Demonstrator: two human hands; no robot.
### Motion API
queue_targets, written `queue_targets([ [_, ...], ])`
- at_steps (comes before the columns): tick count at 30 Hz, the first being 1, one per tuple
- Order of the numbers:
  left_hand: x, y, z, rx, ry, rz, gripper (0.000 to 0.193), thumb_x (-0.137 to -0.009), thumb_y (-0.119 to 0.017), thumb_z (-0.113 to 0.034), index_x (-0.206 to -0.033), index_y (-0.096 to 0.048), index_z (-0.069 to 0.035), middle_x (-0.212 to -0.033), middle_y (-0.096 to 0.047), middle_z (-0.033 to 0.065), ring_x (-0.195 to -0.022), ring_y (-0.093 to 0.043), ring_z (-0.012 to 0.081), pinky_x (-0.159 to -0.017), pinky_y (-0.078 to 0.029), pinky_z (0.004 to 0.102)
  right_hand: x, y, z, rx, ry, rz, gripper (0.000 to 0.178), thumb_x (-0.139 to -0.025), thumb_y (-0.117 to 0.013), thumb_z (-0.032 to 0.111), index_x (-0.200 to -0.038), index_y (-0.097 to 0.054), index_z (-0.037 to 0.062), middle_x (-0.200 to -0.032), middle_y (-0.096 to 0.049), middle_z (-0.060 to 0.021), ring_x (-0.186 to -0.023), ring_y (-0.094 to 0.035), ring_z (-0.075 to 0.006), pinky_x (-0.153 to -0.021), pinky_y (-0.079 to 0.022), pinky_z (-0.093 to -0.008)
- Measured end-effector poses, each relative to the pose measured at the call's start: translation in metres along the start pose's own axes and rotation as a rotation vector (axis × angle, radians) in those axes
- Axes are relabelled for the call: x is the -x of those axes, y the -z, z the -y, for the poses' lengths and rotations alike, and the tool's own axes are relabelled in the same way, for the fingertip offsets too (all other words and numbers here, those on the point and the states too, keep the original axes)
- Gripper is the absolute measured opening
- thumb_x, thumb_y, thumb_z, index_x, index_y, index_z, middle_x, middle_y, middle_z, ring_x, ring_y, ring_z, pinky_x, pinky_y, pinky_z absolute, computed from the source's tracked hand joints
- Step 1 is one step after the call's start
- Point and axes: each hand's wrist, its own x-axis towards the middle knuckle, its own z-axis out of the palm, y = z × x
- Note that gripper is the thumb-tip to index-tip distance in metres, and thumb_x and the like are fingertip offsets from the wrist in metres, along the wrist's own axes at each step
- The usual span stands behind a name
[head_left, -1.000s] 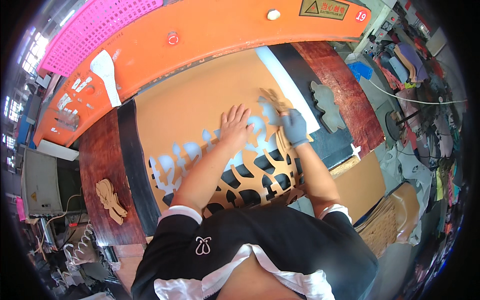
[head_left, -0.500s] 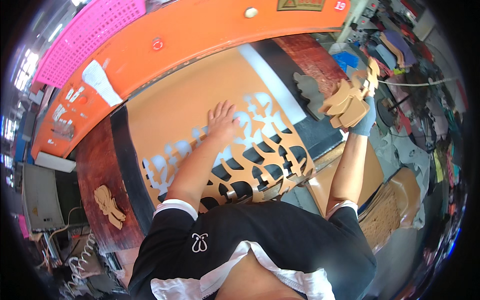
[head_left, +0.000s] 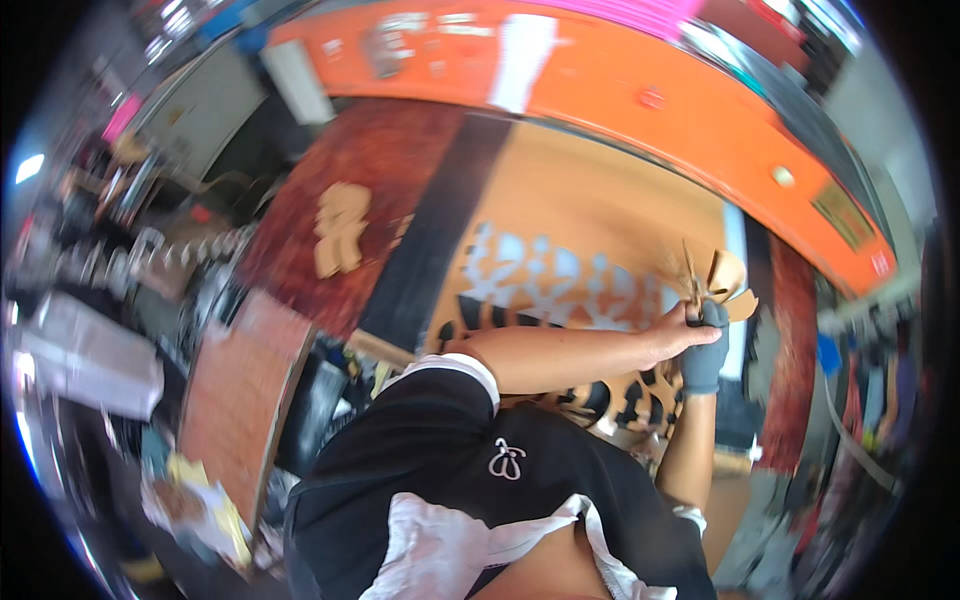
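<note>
Pieces (head_left: 729, 277) of tan sheet material fan upward from our hands, above the near right part of the large tan sheet. We grasp them at their lower ends in the right hand (head_left: 708, 345), which wears a grey glove and has its fingers closed. Our bare left hand (head_left: 670, 337) reaches across and meets the right one at the base of the pieces; we cannot tell whether it pinches them or only touches. Motion blur softens the upper edges of the bunch.

Beyond and to the left of the hands, the tan sheet (head_left: 590, 190) lies flat, uncut on its far part. Nearer to us, around our left forearm, it is full of curved cut-outs, some showing pale and others black. Well to the left of the hands, a small stack (head_left: 342, 228) of tan shapes rests on the red-brown desk (head_left: 300, 250), past a black strip (head_left: 432, 235). Farther ahead of the hands, an orange machine beam (head_left: 610, 85) spans the desk.
</note>
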Motion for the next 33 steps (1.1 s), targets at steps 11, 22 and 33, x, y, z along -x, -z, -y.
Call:
queue_targets([
  [11,0.088,0.129,-0.024,0.267,-0.127,-0.361,0.038,-0.093,-0.055,-0.024,-0.126,-0.048,-0.006,-0.122,-0.051,0.0038,-0.113,-0.049,0.0157,-0.097,-0.039,0.0335,0.000,-0.077,-0.047,0.783,0.188,0.241,0.036,-0.090,-0.051,0.015,-0.120,-0.049,-0.0034,-0.106,-0.055,-0.0074,-0.097,-0.053,-0.0167,-0.084,-0.043,-0.0291],
  [22,0.140,0.167,-0.038,0.015,0.073,-0.091,0.037,-0.093,-0.055,-0.015,-0.126,-0.051,0.001,-0.121,-0.056,0.0074,-0.113,-0.052,0.0153,-0.098,-0.040,0.0308,0.013,-0.090,-0.063,0.505,-0.374,0.593,0.040,-0.087,-0.062,0.026,-0.117,-0.056,0.0009,-0.107,-0.061,-0.0025,-0.097,-0.054,-0.0126,-0.085,-0.044,-0.0293],
  [33,0.140,0.172,-0.023,-0.107,0.028,-0.196,0.036,-0.087,-0.062,-0.013,-0.120,-0.053,-0.003,-0.109,-0.059,0.0035,-0.101,-0.054,0.0116,-0.089,-0.043,0.0299,0.020,-0.102,-0.079,0.490,-0.253,0.476,0.030,-0.088,-0.060,0.016,-0.113,-0.058,0.0000,-0.104,-0.062,-0.0026,-0.096,-0.055,-0.0114,-0.084,-0.045,-0.0287],
])
